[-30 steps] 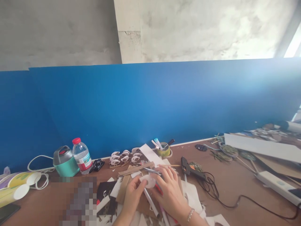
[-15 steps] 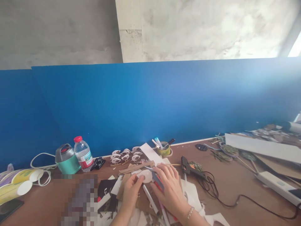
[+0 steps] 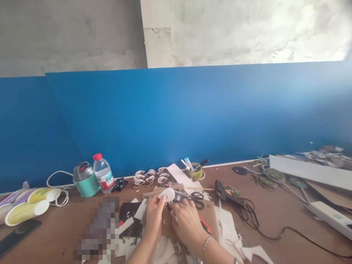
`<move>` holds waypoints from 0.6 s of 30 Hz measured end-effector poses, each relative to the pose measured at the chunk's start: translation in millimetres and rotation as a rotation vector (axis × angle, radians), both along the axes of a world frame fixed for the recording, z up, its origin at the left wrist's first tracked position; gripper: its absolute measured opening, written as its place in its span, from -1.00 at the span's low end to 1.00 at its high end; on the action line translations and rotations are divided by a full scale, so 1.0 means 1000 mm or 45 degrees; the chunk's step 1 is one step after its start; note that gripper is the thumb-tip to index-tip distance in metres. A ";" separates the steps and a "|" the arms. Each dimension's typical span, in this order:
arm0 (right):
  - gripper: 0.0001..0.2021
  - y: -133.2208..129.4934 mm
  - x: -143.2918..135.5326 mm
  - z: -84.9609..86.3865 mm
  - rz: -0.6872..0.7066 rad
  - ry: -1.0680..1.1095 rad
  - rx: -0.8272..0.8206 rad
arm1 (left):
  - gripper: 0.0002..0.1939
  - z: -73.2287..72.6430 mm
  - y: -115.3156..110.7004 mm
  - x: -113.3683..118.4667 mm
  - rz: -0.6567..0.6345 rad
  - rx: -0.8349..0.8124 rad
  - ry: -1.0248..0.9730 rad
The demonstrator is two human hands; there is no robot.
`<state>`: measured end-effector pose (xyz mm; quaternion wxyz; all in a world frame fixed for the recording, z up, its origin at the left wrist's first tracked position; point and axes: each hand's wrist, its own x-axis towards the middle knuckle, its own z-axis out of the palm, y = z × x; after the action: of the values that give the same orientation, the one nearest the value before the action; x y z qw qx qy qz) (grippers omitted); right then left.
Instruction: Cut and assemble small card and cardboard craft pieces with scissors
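A small white rounded paper cutout (image 3: 166, 195) is pinched between the thumb and fingers of my left hand (image 3: 154, 217). Close beside it, my right hand (image 3: 187, 222) is curled, back upward, around a slim pen with a dark end, mostly hidden by the fingers. Just beyond my right knuckles lie black-handled scissors (image 3: 198, 200) on brown cardboard (image 3: 210, 212). White paper scraps (image 3: 162, 251) spread beneath both wrists. Several finished-looking white and brown bird-shaped pieces (image 3: 150, 178) stand in rows behind my hands.
A black glue gun (image 3: 227, 194) with a trailing cord lies to the right, near a white power strip (image 3: 331, 218). Pens stand in a tape roll (image 3: 194, 172). On the left are a water bottle (image 3: 103, 176), a teal pot (image 3: 86, 185), paper cups (image 3: 27, 212) and a phone (image 3: 19, 236).
My right hand has left the scissors, which now lie on the cardboard, and has closed lower down around the pen. My left hand has raised the cutout slightly. The view has shifted slightly.
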<state>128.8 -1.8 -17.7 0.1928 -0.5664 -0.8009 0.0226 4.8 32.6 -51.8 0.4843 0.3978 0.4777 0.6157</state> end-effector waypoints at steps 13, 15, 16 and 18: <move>-0.76 0.025 0.034 0.025 -0.006 0.869 -0.281 | -0.61 0.013 -0.005 0.005 0.066 -0.046 -0.333; -0.75 0.024 0.031 0.024 0.062 0.843 -0.247 | -0.61 0.010 -0.004 0.004 0.071 -0.053 -0.308; -0.75 0.023 0.029 0.023 0.084 0.825 -0.221 | -0.60 0.008 -0.003 0.003 0.072 -0.055 -0.291; -0.76 0.021 0.025 0.020 0.089 0.760 -0.183 | -0.60 0.005 -0.002 0.002 0.069 -0.055 -0.256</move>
<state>153.5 19.3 2.7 0.3780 -0.5192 -0.7242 0.2510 7.0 30.2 -46.4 0.5213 0.3103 0.4506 0.6548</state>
